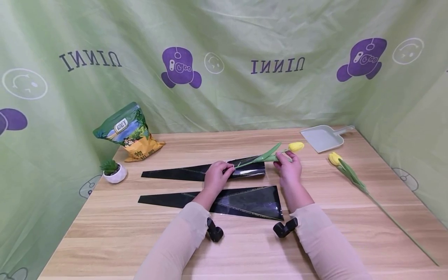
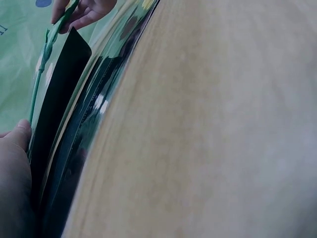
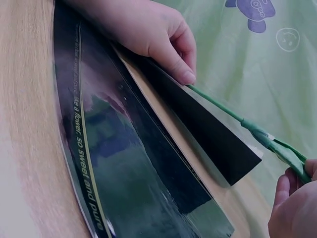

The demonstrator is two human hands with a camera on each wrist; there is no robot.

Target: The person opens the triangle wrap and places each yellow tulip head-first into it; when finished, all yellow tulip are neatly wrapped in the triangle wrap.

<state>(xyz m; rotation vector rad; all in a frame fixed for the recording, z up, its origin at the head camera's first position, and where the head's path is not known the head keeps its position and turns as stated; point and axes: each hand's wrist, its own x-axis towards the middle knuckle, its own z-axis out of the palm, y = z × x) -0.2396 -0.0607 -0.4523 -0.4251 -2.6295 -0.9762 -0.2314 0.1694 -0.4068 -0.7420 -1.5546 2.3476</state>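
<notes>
A yellow tulip (image 1: 296, 146) with green leaves is held in both hands over a black flower sleeve (image 1: 175, 172), its bloom toward the right. My left hand (image 1: 214, 179) pinches the stem (image 3: 216, 103) between thumb and fingers. Near the bloom, the fingers of my right hand (image 1: 290, 170) grip the leaves and stem. Closer to me lies a second black flower sleeve (image 1: 246, 201) with gold lettering, flat under the left forearm. In the right wrist view, the far sleeve's wide end (image 3: 230, 163) sits just below the stem.
Another yellow tulip (image 1: 335, 158) lies at the right, its long stem running toward the front corner. A grey dustpan (image 1: 323, 139) rests at the back right. At the back left stand a colourful bag (image 1: 131, 134) and a small potted succulent (image 1: 115, 174). Green curtain (image 1: 224, 101) surrounds the table.
</notes>
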